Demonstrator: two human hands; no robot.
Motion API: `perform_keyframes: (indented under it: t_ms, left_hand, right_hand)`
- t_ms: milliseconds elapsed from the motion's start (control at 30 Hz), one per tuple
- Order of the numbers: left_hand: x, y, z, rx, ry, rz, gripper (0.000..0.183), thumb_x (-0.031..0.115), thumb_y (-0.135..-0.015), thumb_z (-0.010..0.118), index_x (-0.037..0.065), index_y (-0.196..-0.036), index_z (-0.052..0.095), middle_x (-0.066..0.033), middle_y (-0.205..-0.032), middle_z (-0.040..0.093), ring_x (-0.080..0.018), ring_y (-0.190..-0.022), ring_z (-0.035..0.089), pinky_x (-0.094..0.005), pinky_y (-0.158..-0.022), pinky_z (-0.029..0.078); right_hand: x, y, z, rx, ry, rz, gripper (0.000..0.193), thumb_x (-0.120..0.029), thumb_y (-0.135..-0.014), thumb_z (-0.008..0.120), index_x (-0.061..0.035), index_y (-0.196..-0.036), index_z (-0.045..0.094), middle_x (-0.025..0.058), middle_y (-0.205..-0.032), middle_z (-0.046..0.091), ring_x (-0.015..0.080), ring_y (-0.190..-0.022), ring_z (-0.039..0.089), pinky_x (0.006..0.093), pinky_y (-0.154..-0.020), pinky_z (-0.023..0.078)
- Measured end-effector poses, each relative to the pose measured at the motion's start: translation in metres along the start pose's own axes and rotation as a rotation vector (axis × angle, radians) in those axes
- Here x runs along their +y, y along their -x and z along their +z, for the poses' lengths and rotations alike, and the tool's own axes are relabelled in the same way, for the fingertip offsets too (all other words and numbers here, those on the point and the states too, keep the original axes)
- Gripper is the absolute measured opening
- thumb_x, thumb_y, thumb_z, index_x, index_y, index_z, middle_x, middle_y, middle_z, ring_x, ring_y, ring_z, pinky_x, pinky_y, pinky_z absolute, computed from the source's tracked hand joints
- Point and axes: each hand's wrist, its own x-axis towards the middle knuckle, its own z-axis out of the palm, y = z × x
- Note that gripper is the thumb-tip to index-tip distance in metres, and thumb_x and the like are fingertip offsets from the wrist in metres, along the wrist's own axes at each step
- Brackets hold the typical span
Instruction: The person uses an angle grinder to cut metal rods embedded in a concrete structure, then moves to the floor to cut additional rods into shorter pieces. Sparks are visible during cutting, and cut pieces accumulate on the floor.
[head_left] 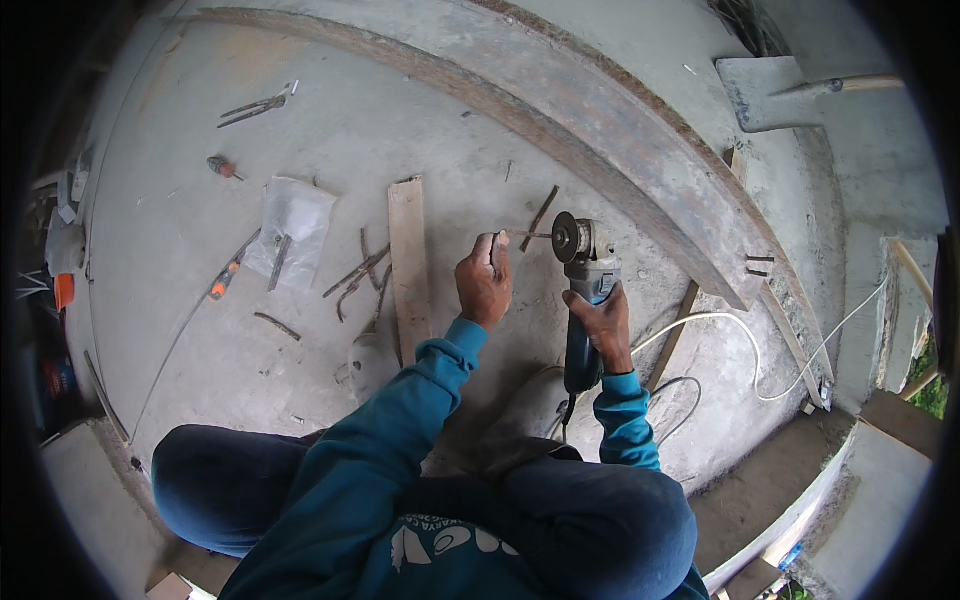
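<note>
My right hand (606, 325) is wrapped round the body of a blue-and-black angle grinder (581, 355), held upright with its head pointing away from me. The grinder's dark round disc (565, 238) faces left. Between the fingertips of my left hand (484, 282), a thin metal rod (528, 234) is pinched. The rod's far end reaches to the edge of the disc; whether it touches cannot be made out. Just behind the rod, a short rusty bar (541, 215) lies on the concrete floor.
A long metal beam (600, 110) curves across the far side. Left of my hands lie a wooden board (408, 260), bent rusty bars (360, 275), a clear plastic bag (310, 215), an orange-and-black handled tool (224, 282) and pincers (258, 108). A white cord (735, 318) runs right; a shovel (765, 95) lies far right.
</note>
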Motion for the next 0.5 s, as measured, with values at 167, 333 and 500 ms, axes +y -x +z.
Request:
perform_keyframes:
  t_ms: [167, 333, 500]
  left_hand:
    - [0.031, -0.005, 0.002, -0.002, 0.204, 0.077, 0.024, 0.022, -0.105, 0.052, 0.003, -0.094, 0.062, -0.008, -0.063, 0.05, -0.0159, -0.054, 0.044, -0.0324, -0.053, 0.04]
    - [0.071, -0.01, 0.017, -0.157, 0.333, 0.072, 0.023, 0.022, -0.104, 0.051, 0.0, -0.101, 0.058, -0.0193, -0.078, 0.063, -0.0372, -0.066, 0.062, -0.04, -0.06, 0.048]
    - [0.098, -0.013, 0.063, -0.201, 0.413, 0.234, 0.014, 0.014, -0.105, 0.048, 0.002, -0.11, 0.055, -0.0137, -0.087, 0.062, -0.0277, -0.073, 0.062, -0.0374, -0.067, 0.048]
  right_hand:
    - [-0.017, 0.042, -0.026, 0.106, -0.237, -0.01, 0.046, -0.021, -0.079, 0.079, -0.0005, -0.116, 0.063, 0.007, -0.099, 0.067, 0.017, -0.084, 0.063, 0.033, -0.077, 0.052]
    - [-0.019, 0.066, -0.058, 0.276, -0.342, -0.001, 0.047, -0.024, -0.08, 0.079, -0.0003, -0.116, 0.061, 0.008, -0.101, 0.066, 0.0164, -0.085, 0.062, 0.0311, -0.078, 0.05]
    - [-0.026, 0.081, -0.09, 0.458, -0.327, -0.018, 0.052, -0.025, -0.081, 0.079, 0.0006, -0.121, 0.059, 0.0071, -0.102, 0.064, 0.0168, -0.092, 0.06, 0.0324, -0.083, 0.049]
